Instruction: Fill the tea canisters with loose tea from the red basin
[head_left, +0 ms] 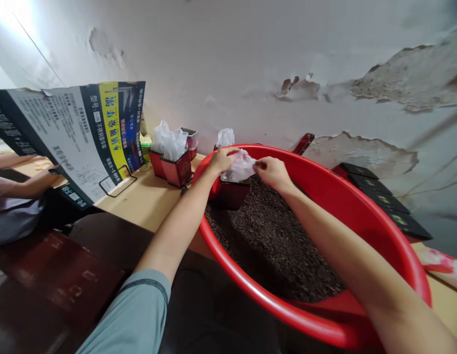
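A translucent white plastic bag [238,167] rises out of a dark square tin [230,195], which stands on loose dark tea leaves [280,236] inside a big red basin [246,280]. My left hand [223,161] grips the bag's upper left edge, its fingers closed on the plastic. On the other side, my right hand [271,170] pinches the bag's right edge between thumb and fingers. Between both hands the bag's mouth looks bunched; whether anything is inside it is hidden.
Red tins [178,168] with bags sticking out stand left of the basin on the wooden table [147,204]. Another bag [226,137] shows behind the rim. Dark boxes [376,194] lie right. A printed cardboard panel [76,137] partly screens another person's arms [25,184].
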